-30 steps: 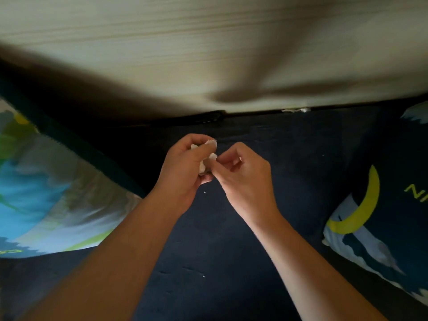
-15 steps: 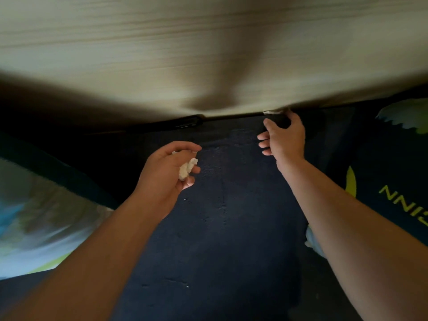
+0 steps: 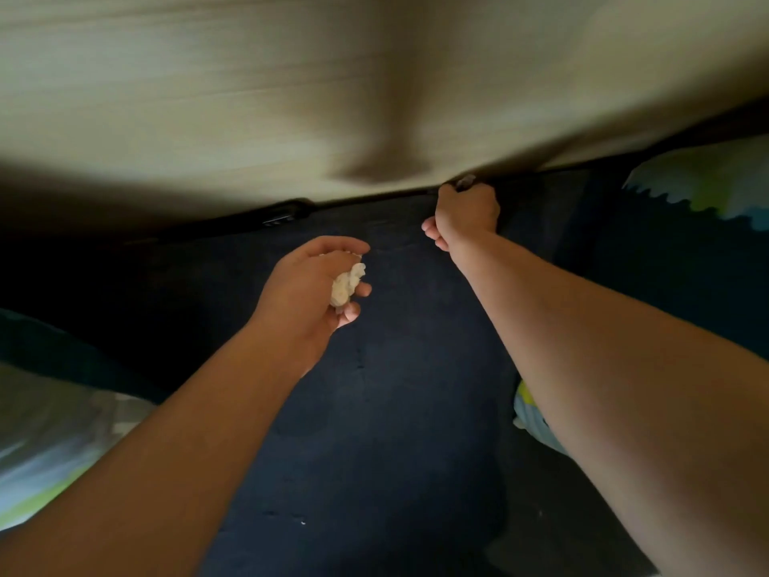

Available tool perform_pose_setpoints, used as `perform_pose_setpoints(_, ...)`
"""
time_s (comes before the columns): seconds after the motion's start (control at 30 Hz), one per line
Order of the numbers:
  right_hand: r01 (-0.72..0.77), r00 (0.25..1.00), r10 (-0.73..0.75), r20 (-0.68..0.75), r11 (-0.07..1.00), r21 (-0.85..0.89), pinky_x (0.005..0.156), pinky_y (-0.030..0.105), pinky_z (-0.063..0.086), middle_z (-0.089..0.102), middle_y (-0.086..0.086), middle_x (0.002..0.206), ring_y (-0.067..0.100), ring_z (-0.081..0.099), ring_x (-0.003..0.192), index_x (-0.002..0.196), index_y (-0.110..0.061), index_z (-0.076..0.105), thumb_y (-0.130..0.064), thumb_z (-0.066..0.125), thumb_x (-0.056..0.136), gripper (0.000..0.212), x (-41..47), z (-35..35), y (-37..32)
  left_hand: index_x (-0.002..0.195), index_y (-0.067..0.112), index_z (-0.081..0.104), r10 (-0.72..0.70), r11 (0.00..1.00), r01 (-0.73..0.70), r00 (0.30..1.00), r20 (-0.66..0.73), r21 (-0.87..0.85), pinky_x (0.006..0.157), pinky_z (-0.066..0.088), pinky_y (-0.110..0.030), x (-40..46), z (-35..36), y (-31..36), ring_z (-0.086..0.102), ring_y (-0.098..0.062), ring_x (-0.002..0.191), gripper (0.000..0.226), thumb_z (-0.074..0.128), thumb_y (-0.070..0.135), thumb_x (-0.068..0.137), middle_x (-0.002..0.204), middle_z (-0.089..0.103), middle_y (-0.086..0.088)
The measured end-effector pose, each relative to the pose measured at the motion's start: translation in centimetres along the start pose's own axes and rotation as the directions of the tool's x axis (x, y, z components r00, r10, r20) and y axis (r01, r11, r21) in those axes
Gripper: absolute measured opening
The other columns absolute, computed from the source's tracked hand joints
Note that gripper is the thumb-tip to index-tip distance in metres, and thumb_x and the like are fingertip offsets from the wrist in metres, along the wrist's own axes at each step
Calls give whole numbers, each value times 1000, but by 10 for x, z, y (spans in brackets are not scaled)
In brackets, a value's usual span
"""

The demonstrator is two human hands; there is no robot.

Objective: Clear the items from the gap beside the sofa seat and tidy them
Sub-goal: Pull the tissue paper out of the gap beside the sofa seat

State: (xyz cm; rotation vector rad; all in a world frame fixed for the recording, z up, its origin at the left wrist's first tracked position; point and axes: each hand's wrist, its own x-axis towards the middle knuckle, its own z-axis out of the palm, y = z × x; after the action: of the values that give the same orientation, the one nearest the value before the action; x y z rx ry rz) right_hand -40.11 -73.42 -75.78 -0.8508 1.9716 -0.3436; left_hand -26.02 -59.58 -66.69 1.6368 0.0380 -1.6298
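My left hand [image 3: 316,285] hovers over the dark blue sofa seat [image 3: 399,410] and is closed around a crumpled white tissue [image 3: 346,283]. My right hand [image 3: 466,214] reaches to the gap [image 3: 374,197] where the seat meets the pale wooden panel. Its thumb and fingers pinch a small pale scrap [image 3: 465,182] at the gap's edge; most of the scrap is hidden. A black remote-like object [image 3: 279,214] lies wedged in the gap to the left.
A pale wood-grain panel [image 3: 374,85] rises behind the seat. A light patterned cushion [image 3: 54,443] sits at the left and a dark patterned cushion [image 3: 699,210] at the right. Tiny white crumbs [image 3: 303,523] lie on the seat.
My hands parted: the left kept the tissue and drifted slightly left. The right reached up to the gap and closed its fingers on the pale scrap there.
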Motion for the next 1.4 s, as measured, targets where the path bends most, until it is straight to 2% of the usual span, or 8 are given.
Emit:
perform_pose_setpoints(0.13, -1, 999, 2, 32, 1000, -11, 31, 16, 38, 64, 8, 53, 8, 52, 24, 83, -11, 57, -20, 46, 104, 25, -5, -7, 0, 78, 18, 77, -5, 1000, 5, 1000, 2, 10, 44, 40, -24, -10, -1, -6, 62, -14, 56, 30, 57, 0, 92, 74, 67, -2)
perform_pose_setpoints(0.23, -97, 987, 61, 148, 962, 255, 30, 15, 32, 54, 0, 51, 7, 44, 29, 79, -14, 59, -19, 46, 104, 29, -23, -26, -8, 76, 18, 77, -17, 999, 16, 1000, 20, 36, 44, 41, -24, -25, -2, -7, 63, -14, 56, 32, 57, -1, 92, 72, 68, -1)
perform_pose_setpoints(0.37, -356, 920, 74, 385, 568, 742, 29, 18, 26, 41, -9, 42, 4, 32, 29, 66, -16, 50, -2, 45, 91, 29, -72, -69, -8, 74, 15, 74, -34, 998, 31, 998, 53, 47, 44, 40, -23, -44, -6, -10, 60, -12, 54, 32, 55, -3, 92, 69, 66, -1)
perform_pose_setpoints(0.77, -252, 963, 86, 254, 616, 746, 42, 20, 32, 47, -6, 52, 6, 37, 41, 73, -17, 58, -14, 57, 92, 19, -245, -156, 79, 90, 10, 71, -97, 993, 83, 981, 167, 89, 45, 43, -22, -139, 26, -35, 61, -14, 56, 10, 62, 6, 89, 72, 66, -3)
perform_pose_setpoints(0.87, -322, 938, 25, 347, 441, 838, 44, 21, 44, 57, -2, 59, 7, 50, 47, 81, -12, 69, -18, 54, 97, 22, -281, -189, 98, 92, 6, 70, -209, 977, 210, 942, 261, 24, 45, 42, -22, -174, 42, -53, 60, -16, 59, 13, 66, 16, 84, 77, 64, -5)
perform_pose_setpoints(0.97, -364, 917, -52, 395, 297, 883, 48, 22, 48, 58, 1, 62, 10, 53, 53, 64, -15, 74, -21, 49, 101, 45, -304, -219, 122, 90, 3, 74, -256, 954, 294, 907, 335, -67, 46, 44, -24, -200, 54, -73, 62, -20, 65, 25, 59, 24, 88, 80, 65, -8)
perform_pose_setpoints(1.17, -298, 934, -35, 355, 470, 831, 53, 24, 52, 67, 2, 66, 10, 60, 53, 98, -11, 64, -21, 50, 101, 17, -325, -259, 174, 93, 6, 75, -282, 957, 287, 873, 398, 49, 53, 48, -26, -228, 84, -116, 68, -23, 73, 30, 72, 26, 71, 88, 68, -8)
perform_pose_setpoints(1.4, -189, 956, -96, 277, 519, 834, 61, 23, 54, 70, 3, 74, 10, 62, 63, 92, -21, 77, -15, 57, 97, 21, -343, -308, 230, 101, 4, 74, -340, 940, 310, 839, 425, 142, 61, 45, -29, -262, 122, -181, 67, -22, 75, 37, 67, 27, 73, 95, 72, -13)
